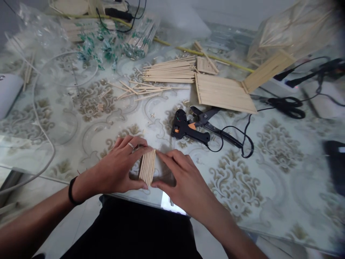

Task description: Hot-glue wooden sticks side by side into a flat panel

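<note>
Near the table's front edge I hold a small panel of short wooden sticks (pixel 147 167) laid side by side. My left hand (pixel 121 165), with a ring and a dark wristband, grips its left side between thumb and fingers. From the right, my right hand (pixel 183 176) pinches the panel at its far and near corners. Beyond my right hand lies a black hot glue gun (pixel 190 127) on its side. Black-handled cutters (pixel 215 127) lie right beside it, partly behind the gun.
Loose sticks (pixel 169 70) lie in a pile farther back. Two joined stick panels (pixel 223 90) stand right of it, near black scissors (pixel 288 106). Plastic-wrapped stick bundles (pixel 142 36) are at the back, a white cable (pixel 40 122) at left, a stick model in plastic (pixel 291 32) at back right.
</note>
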The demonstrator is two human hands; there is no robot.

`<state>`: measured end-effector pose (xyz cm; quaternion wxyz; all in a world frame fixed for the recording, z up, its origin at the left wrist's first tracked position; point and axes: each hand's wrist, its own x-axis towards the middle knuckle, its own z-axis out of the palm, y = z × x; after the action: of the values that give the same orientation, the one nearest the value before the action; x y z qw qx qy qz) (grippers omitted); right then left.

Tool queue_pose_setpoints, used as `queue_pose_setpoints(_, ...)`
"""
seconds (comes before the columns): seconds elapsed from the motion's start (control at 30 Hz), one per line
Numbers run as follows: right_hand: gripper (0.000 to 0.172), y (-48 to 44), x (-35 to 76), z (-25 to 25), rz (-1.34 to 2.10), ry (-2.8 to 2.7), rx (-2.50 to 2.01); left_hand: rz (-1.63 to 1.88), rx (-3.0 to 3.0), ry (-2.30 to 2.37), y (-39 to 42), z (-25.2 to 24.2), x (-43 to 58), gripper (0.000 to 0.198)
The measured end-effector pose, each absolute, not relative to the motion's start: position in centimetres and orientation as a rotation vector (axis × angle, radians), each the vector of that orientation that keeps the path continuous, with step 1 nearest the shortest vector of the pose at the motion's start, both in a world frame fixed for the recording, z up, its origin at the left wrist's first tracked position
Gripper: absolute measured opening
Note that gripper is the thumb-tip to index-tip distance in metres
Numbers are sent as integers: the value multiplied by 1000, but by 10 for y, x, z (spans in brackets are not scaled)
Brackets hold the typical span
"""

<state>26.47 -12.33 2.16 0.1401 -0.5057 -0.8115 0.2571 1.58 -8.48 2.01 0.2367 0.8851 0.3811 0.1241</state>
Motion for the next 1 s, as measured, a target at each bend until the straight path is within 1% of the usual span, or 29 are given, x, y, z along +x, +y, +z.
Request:
queue_pose_setpoints(0.23, 66, -120, 262, 25, 714, -2369, -1431, 358, 2435, 1038, -83, 18, 16, 84)
queue_pose_setpoints(0.37, 66, -116, 266, 27, 777, -2374, -1434, 344, 2441, 1013, -80, 18, 15, 90)
queue_pose_setpoints(0.47, 56, -111, 273, 28, 924, -2267, -1456, 300, 2462, 1028, -80, 19, 17, 93)
queue_pose_setpoints(0.57, 46, -104, 277, 31, 1021, -2178, -1468, 302, 2456, 1053, -82, 19, 19, 90)
queue_pose_setpoints(0.7, 42, -91, 275, 40, 1017, -2254, -1419, 360, 2471, 1047, -86, 19, 19, 87)
queue_pose_setpoints(0.83, 38, -76, 275, 45, 1010, -2308, -1367, 400, 2546, 1042, -90, 22, 19, 91)
queue_pose_setpoints(1.0, 30, -61, 277, 37, 1125, -2283, -1227, 427, 2586, 1090, -86, 31, 19, 95)
